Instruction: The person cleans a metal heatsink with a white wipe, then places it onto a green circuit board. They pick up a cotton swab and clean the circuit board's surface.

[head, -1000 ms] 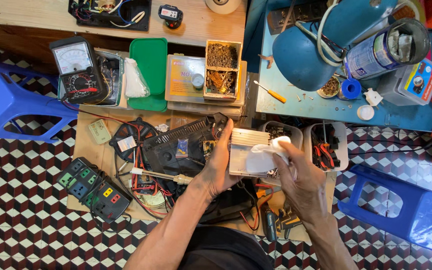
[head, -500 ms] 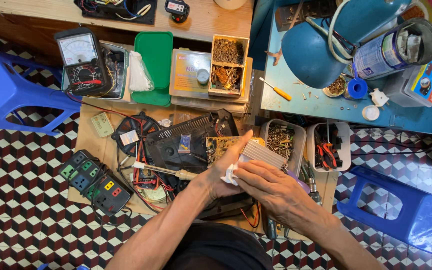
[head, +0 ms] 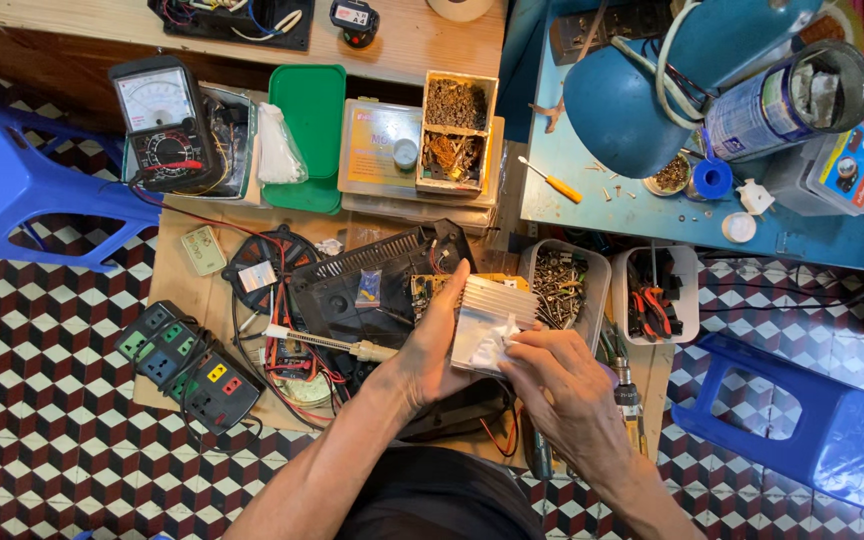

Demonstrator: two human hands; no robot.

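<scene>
Near lower centre of the frame: silver ribbed metal heat sink [head: 492, 322], probably stiff and light, best held by its edges. Left hand [head: 430, 350] clamped on its side; right hand [head: 562, 385] pinching small white cloth [head: 489, 349] against it.

A floor [head: 42, 440] of small cube-patterned tiles in dark red, black and white is stretching under everything. A blue plastic stool [head: 12, 190] is standing at the left, and another blue stool [head: 812, 430] is sitting at the lower right, catching a soft sheen of light. A low wooden surface [head: 422, 40] is running along the top, beside a blue-painted surface [head: 652, 215]. A flat brown board [head: 187, 300] is lying on the tiles.
</scene>
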